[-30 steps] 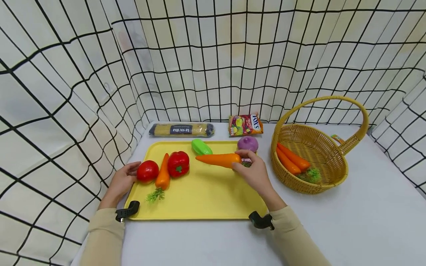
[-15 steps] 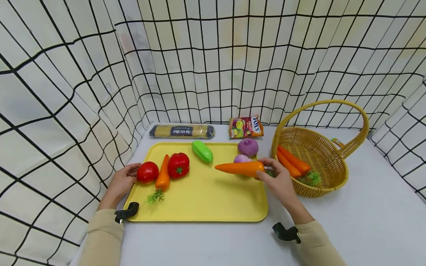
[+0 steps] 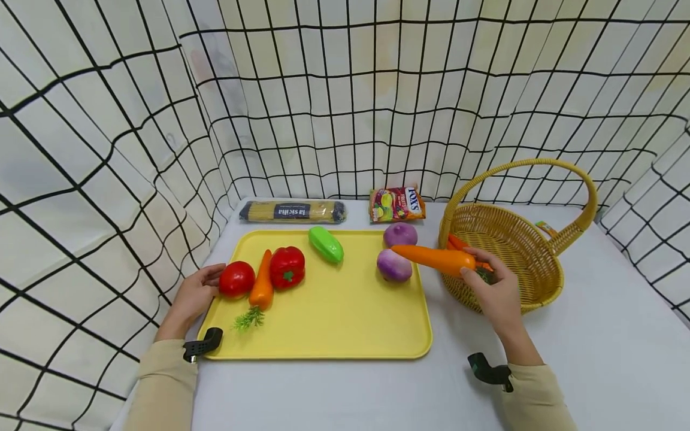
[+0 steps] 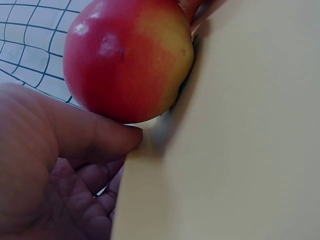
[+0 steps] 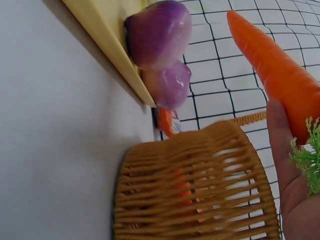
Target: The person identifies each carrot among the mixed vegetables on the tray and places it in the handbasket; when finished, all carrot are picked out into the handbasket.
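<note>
While the left hand (image 3: 194, 299) lies at the left of the frame, beside the edge of the yellow tray (image 3: 334, 326), its thumb sits at the rim, right by the red fruit (image 3: 236, 279); I cannot tell whether its fingers grip the rim or simply rest there. A careless nudge from that thumb could roll the round fruit into the small carrot (image 3: 261, 291) and the red pepper (image 3: 287, 267) next to it.

Right of the frame's centre, two onions (image 3: 395, 266) stand near the tray's right edge. They look prone to rolling, so a low sweep of the carrot tip might knock one off.

Farther right, the right hand (image 3: 498, 293) is closed around the thick, leafy end of the held carrot (image 3: 433, 258), whose tip points left above the tray side while its thick end overlaps the basket (image 3: 559, 286). Gripped at one end only, the carrot could tilt or twist if its side struck the basket's near rim or the tall handle (image 3: 539, 160). Dropped crosswise, it may catch on the rim or land badly on the carrots inside (image 3: 456, 242), which the hand partly hides.
</note>
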Available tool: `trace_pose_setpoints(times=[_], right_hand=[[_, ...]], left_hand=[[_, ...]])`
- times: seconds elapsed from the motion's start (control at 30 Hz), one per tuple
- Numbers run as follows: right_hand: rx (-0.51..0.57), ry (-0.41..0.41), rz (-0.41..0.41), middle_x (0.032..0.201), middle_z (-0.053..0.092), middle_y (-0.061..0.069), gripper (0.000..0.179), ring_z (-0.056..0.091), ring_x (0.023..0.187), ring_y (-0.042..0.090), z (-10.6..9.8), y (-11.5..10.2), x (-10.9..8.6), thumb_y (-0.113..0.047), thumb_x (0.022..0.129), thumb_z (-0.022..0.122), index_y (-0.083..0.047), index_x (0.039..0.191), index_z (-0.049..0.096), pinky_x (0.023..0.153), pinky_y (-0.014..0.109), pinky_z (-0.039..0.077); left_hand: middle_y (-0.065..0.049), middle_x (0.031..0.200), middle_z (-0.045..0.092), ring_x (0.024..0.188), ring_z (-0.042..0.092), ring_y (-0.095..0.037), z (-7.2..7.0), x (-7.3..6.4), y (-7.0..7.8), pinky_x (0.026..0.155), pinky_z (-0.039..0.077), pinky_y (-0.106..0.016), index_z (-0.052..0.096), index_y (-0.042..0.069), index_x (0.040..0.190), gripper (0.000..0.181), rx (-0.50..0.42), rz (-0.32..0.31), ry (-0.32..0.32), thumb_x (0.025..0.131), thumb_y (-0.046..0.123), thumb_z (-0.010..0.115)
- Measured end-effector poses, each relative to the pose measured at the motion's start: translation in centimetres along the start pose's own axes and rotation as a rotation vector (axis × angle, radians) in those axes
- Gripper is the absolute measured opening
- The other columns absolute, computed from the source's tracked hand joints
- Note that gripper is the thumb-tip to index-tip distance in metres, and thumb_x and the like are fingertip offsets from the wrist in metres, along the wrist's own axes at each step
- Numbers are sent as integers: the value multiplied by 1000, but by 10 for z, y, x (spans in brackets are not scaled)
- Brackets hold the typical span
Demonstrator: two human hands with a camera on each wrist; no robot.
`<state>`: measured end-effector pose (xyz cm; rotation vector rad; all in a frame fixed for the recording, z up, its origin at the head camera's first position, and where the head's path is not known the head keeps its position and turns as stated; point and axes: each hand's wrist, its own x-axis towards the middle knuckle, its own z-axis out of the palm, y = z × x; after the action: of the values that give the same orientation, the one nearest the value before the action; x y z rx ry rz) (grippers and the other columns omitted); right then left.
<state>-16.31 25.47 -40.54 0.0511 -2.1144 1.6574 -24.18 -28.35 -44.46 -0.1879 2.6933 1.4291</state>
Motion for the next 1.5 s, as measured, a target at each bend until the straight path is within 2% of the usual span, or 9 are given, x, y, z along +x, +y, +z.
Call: trace_pose_setpoints(times=[0.13, 0.3, 0.57, 0.77, 0.9, 1.13, 1.2, 1.3, 1.5], right_hand=[[66, 34, 6, 115, 60, 5, 34, 65, 86, 12, -10, -2, 2, -1, 90, 64, 2, 123, 63, 69, 22, 57], [122, 103, 41, 110, 62, 4, 33, 67, 79, 10, -24, -2, 4, -1, 90, 65, 4, 123, 63, 67, 18, 56], [161, 241, 83, 107, 58, 5, 31, 59, 95, 15, -48, 1, 7, -3, 91, 64, 1, 122, 65, 71, 16, 55], [221, 344, 103, 106, 57, 6, 29, 61, 91, 12, -61, 6, 11, -2, 93, 61, 2, 121, 64, 69, 16, 54], [143, 374, 137, 109, 58, 2, 30, 60, 93, 12, -63, 10, 12, -5, 92, 63, -3, 121, 66, 69, 13, 53], [-88, 413, 256, 108, 57, -8, 37, 55, 90, 6, -64, 11, 15, -15, 90, 66, -11, 128, 65, 65, 7, 50], [-127, 403, 292, 110, 56, -9, 39, 53, 92, 5, -64, 10, 16, -18, 91, 66, -13, 129, 64, 65, 6, 49], [-107, 376, 355, 113, 54, -8, 41, 52, 96, 6, -66, 7, 18, -19, 91, 66, -15, 132, 62, 66, 6, 49], [-262, 265, 409, 133, 51, 6, 48, 49, 105, 12, -67, 5, 28, -29, 93, 61, -16, 139, 56, 67, 6, 46]], left_hand=[[-27, 146, 42, 129, 43, -39, -1, -1, 1, 106, 39, -50, 32, -3, 150, 65, 2, -2, 2, 86, -7, 42], [-26, 145, 43, 129, 43, -38, -1, 0, 1, 106, 40, -49, 33, -2, 149, 64, 12, -1, 7, 86, -6, 42], [-27, 144, 42, 130, 42, -40, 0, 0, 0, 107, 38, -50, 32, -1, 150, 65, 13, -6, 4, 86, -7, 41], [-27, 145, 42, 130, 42, -40, 0, -1, -1, 107, 38, -51, 32, -1, 150, 64, 13, -3, 3, 87, -6, 41], [-27, 145, 42, 130, 41, -40, 0, 0, -1, 107, 38, -51, 32, -1, 150, 65, 10, 0, 7, 86, -6, 41], [-27, 145, 41, 130, 41, -40, -1, 0, 2, 107, 38, -51, 31, -1, 150, 65, 7, 5, 6, 86, -7, 41], [-27, 145, 41, 130, 41, -40, -1, -1, 2, 107, 38, -51, 31, -1, 151, 65, 10, 2, -1, 86, -7, 40], [-28, 145, 40, 130, 41, -40, -1, -3, 2, 107, 38, -51, 30, -1, 151, 66, 7, -3, -12, 86, -8, 41], [-27, 146, 40, 131, 41, -40, 0, -4, 0, 107, 38, -51, 30, -1, 151, 66, -6, 3, -8, 86, -7, 41]])
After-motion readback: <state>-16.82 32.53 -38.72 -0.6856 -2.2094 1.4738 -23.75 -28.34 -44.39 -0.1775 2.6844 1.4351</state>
